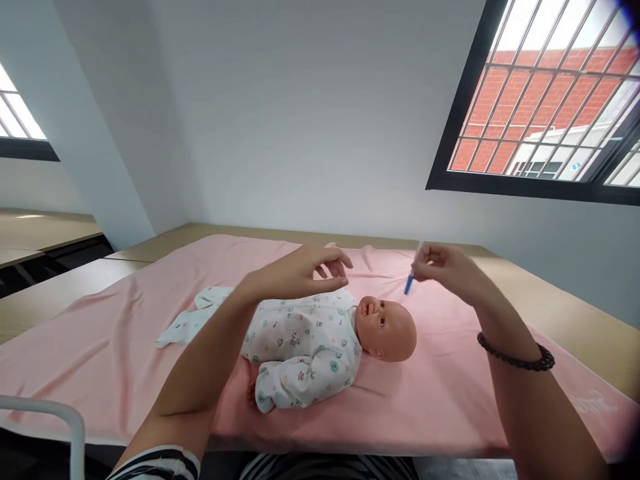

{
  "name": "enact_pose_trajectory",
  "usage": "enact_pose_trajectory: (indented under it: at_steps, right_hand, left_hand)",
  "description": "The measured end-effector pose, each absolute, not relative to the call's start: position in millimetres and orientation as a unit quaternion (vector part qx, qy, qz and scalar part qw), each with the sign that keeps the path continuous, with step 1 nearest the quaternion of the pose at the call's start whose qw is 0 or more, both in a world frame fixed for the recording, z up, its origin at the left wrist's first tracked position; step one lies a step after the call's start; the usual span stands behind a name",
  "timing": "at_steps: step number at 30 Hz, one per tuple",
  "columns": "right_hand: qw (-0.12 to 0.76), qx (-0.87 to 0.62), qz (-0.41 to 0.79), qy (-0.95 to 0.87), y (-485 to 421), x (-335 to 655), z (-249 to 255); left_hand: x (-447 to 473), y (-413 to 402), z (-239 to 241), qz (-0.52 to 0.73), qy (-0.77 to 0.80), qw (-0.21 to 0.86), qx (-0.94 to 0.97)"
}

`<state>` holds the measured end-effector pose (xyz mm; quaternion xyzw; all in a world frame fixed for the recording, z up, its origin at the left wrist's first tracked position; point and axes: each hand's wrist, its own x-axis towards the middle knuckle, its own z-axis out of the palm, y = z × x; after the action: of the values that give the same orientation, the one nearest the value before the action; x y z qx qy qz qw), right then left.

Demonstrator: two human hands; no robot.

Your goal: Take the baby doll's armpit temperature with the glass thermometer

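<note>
A bald baby doll [395,331] in a white printed sleepsuit [310,333] lies on its back, head to the right and legs to the left. My left hand [313,272] hovers above the doll's chest, its fingers loosely curled and apart, with nothing in them. My right hand [443,268] is raised beyond the head, to its right. Its fingers pinch a slim stick [409,284] with a blue lower end and a pale, clear-looking upper end; its exact kind is too small to tell. The blue end points down and stays apart from the head.
A pink cloth [450,400] with creases covers the wooden table [550,300]. A white wall rises behind, with a barred window [540,113] at the upper right. One curved white rail [75,427] stands at the lower left, by the table's front edge.
</note>
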<state>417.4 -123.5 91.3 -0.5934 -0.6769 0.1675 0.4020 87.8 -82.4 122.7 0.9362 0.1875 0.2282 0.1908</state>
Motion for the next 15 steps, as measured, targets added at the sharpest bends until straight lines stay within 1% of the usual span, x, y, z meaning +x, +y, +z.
enact_pose_trajectory:
  at_steps: [1, 2, 3, 5, 7, 10, 13, 15]
  right_hand:
    - [0.489, -0.513, 0.204, -0.675, -125, 402, 107]
    - [0.567, -0.440, 0.213, -0.663, -126, 384, 121]
    - [0.628, -0.383, 0.203, -0.647, -126, 365, 132]
    - [0.694, -0.306, 0.176, -0.628, -123, 328, 146]
    - [0.710, -0.247, 0.182, -0.633, -118, 301, 150]
    - [0.695, -0.192, 0.204, -0.662, -114, 286, 144]
    - [0.690, -0.178, 0.174, -0.679, -115, 292, 134]
    - [0.687, -0.199, 0.144, -0.684, -115, 299, 128]
  left_hand:
    - [96, -84, 123, 0.256, 0.193, 0.207, 0.924]
    - [103, -85, 125, 0.274, 0.191, 0.224, 0.916]
    - [110, -86, 127, 0.289, 0.187, 0.238, 0.908]
    - [116, -88, 133, 0.340, 0.173, 0.253, 0.889]
    - [114, -88, 137, 0.428, 0.170, 0.242, 0.854]
    - [100, -86, 136, 0.534, 0.183, 0.186, 0.804]
    - [87, -81, 130, 0.548, 0.204, 0.147, 0.798]
    - [83, -77, 127, 0.548, 0.208, 0.128, 0.800]
